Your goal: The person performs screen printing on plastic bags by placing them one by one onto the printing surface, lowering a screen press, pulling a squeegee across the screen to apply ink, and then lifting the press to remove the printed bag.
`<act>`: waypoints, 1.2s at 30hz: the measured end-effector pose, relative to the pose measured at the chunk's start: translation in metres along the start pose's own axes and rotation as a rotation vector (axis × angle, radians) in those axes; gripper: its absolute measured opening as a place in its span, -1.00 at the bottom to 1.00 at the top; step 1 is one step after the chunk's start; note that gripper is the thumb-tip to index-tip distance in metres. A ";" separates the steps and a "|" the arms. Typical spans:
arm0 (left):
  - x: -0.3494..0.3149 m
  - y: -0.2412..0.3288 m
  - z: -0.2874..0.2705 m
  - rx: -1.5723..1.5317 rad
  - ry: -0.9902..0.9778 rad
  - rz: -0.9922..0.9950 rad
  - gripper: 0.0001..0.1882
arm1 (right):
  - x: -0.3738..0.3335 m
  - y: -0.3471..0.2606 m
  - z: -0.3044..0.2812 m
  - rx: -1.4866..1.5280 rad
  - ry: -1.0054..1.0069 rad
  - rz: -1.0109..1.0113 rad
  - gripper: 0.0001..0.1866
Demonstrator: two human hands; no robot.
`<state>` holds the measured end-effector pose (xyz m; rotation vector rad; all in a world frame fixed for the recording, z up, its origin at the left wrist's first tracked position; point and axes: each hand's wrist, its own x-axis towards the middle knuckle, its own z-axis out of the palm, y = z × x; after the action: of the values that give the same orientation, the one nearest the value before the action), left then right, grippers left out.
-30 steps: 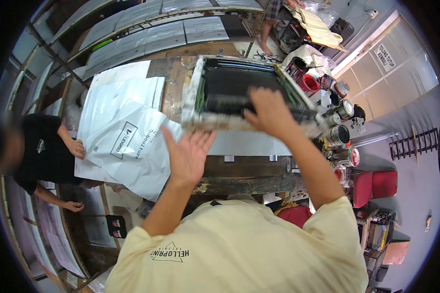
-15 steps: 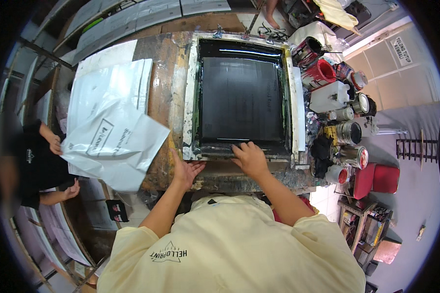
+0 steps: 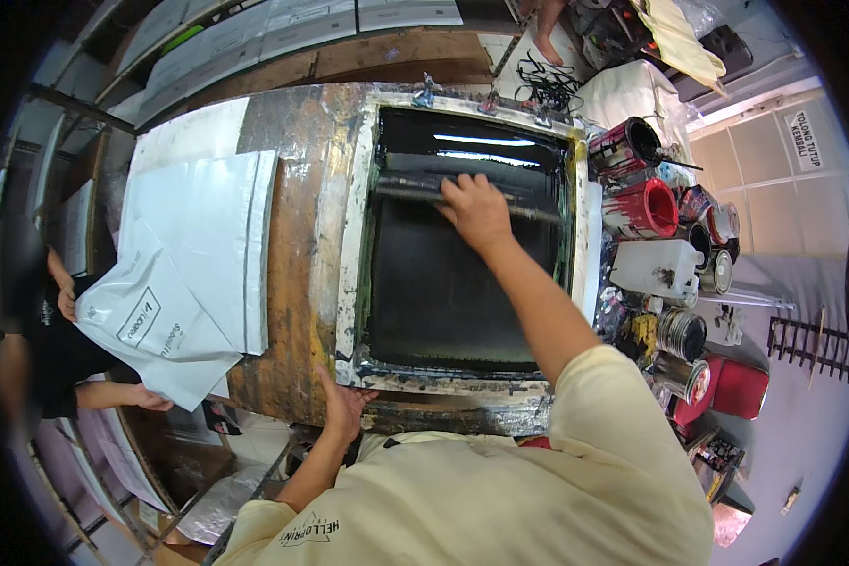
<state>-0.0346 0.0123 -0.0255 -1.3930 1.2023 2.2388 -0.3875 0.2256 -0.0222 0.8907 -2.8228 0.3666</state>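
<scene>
A screen-printing frame [image 3: 350,241] with paint-stained pale edges lies flat in front of me, its dark mesh [image 3: 462,292] wet with black ink. My right hand [image 3: 478,212] is closed over a long ink-smeared squeegee [image 3: 410,186] that spans the mesh toward its far side. At the near left corner of the frame, my left hand [image 3: 343,407] has its thumb apart and fingers stretched along the front edge. Part of those fingers is hidden by the frame. To the left, a co-worker's hands hold a white printed plastic bag [image 3: 174,325] over a stack of white bags [image 3: 198,203].
Stained wooden table [image 3: 292,208] carries the frame, with metal clamps [image 3: 426,90] at its far edge. Ink cans, including a red one [image 3: 640,208], and a white jerrycan [image 3: 656,269] crowd the right side. Racks with white sheets [image 3: 302,28] stand beyond.
My right hand has pushed the squeegee from the near edge to the far part of the mesh. The co-worker has drawn the printed bag left. My left hand stays at the corner.
</scene>
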 end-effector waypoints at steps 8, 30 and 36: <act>-0.026 0.010 -0.008 -0.039 -0.097 0.090 0.31 | 0.098 0.067 -0.046 0.063 -0.222 -0.090 -0.60; -0.110 0.087 -0.001 -0.126 -0.652 0.316 0.17 | -0.178 -0.162 -0.232 -0.030 -0.013 0.013 -0.66; -0.144 0.150 0.073 -0.175 -0.990 0.629 0.12 | -0.096 -0.142 -0.291 -0.199 0.461 -0.022 -0.67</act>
<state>-0.0935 0.0016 0.1862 0.2297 1.1221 2.8686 -0.2047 0.2462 0.2614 0.6904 -2.3739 0.2431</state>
